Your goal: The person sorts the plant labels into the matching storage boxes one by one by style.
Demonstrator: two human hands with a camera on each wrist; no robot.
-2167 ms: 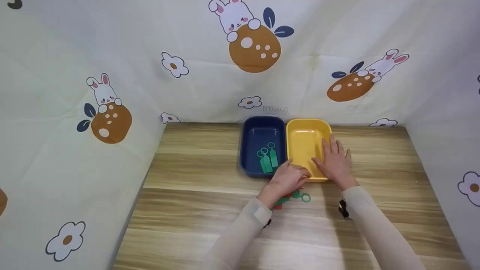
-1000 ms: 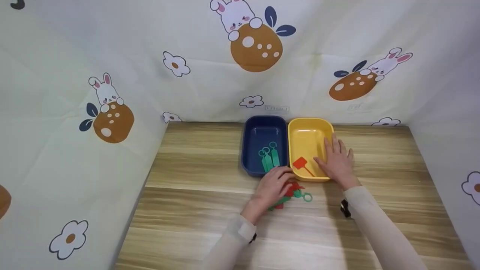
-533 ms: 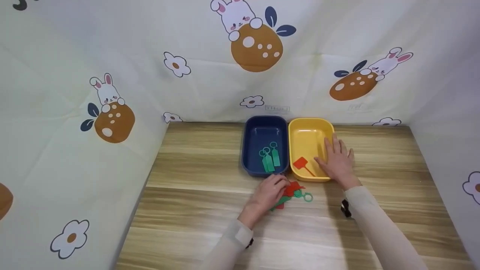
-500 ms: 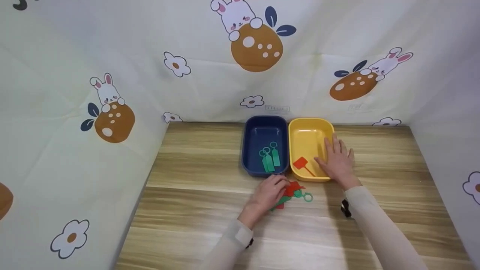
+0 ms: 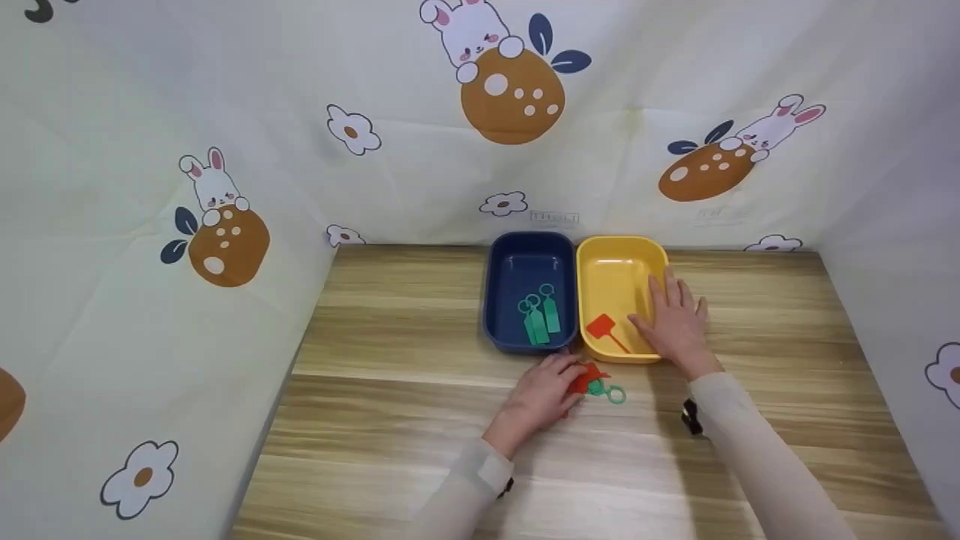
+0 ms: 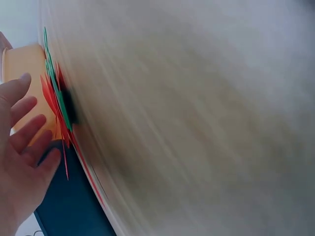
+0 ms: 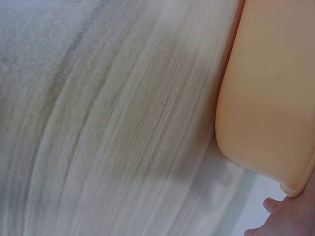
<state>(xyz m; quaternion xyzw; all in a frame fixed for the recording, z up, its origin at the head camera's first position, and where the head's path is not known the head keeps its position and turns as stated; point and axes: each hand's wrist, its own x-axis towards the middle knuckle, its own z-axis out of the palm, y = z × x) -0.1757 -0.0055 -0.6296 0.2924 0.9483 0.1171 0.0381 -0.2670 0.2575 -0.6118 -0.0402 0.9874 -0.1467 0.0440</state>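
Note:
My left hand (image 5: 536, 394) hovers over a small pile of tags, its fingers loosely bent with nothing between them in the left wrist view. In the pile lie red tags (image 5: 589, 375) and a green ring tag (image 5: 616, 394); the hand hides part of it. My right hand (image 5: 675, 322) rests on the right rim of the yellow tray (image 5: 611, 279), thumb over the inside and fingers extended. A red tag (image 5: 601, 326) with a square head and thin stem lies in that tray. Several green ring tags (image 5: 551, 315) lie in the navy tray (image 5: 529, 270).
Both trays stand side by side at the back of the wooden table (image 5: 390, 330), near a cream curtain (image 5: 420, 187) printed with rabbits. The tag pile lies just in front of them.
My left hand has moved from the yellow tray's near edge back to the pile, leaving a red tag in the tray. My right hand has stayed at the tray's rim.

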